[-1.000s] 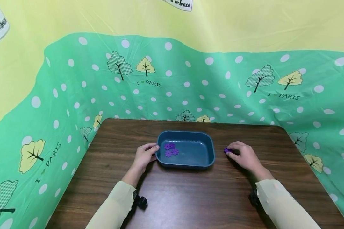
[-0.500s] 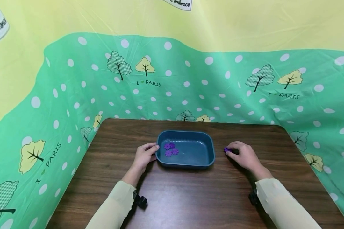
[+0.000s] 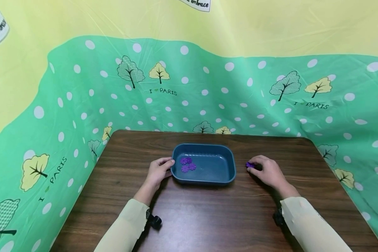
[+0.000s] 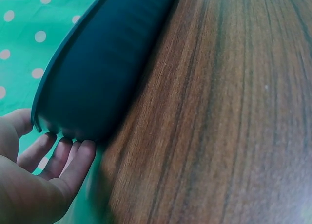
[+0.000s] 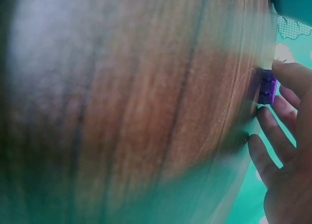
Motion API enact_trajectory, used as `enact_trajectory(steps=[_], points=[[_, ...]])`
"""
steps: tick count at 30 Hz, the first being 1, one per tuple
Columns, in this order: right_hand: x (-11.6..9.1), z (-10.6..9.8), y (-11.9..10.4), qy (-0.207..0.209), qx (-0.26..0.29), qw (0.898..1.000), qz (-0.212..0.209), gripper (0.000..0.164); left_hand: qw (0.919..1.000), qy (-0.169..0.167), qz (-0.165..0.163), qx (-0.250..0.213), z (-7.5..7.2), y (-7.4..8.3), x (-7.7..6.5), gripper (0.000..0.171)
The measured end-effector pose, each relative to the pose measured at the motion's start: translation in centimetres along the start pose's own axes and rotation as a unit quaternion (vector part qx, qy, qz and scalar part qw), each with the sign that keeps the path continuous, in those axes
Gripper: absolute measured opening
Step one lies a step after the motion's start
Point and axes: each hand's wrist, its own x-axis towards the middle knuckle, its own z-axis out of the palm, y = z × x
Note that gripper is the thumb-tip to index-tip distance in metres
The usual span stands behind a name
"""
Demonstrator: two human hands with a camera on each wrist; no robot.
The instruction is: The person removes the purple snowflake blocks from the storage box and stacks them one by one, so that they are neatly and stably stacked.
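Note:
A dark blue rectangular tub (image 3: 215, 168) stands on the table, holding several purple flower-shaped pieces (image 3: 188, 164) towards its left side. My left hand (image 3: 157, 171) grips the tub's left end, thumb at the rim. In the left wrist view the fingertips of that hand (image 4: 44, 180) touch the outer wall of the tub (image 4: 97, 78). To the right of the tub, my right hand (image 3: 269, 171) pinches a purple piece (image 3: 249, 165) at the tabletop. Seen from the right wrist, the piece (image 5: 267, 87) sits at the thumb and fingers, its side notched; its full shape is partly hidden.
The dark brown wooden table (image 3: 201, 217) has rounded far corners. A green and yellow printed cloth (image 3: 189, 87) hangs behind and beside it. A black wrist device (image 3: 155, 222) sticks out beneath the left sleeve, and another (image 3: 278, 217) beneath the right.

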Motion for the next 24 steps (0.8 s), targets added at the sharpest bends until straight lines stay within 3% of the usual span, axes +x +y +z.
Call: enact_trajectory(steps=[14,24], points=[[0.4,-0.6,-0.2,0.012,0.010,1.000,-0.014,0.025,1.0000,0.000,0.001,0.000,-0.1,0.1,-0.1,0.038],[2.3,-1.8,-2.5,0.025,0.006,0.997,-0.071,0.026,0.9988,0.026,0.032,0.024,0.2,0.1,-0.2,0.036]])
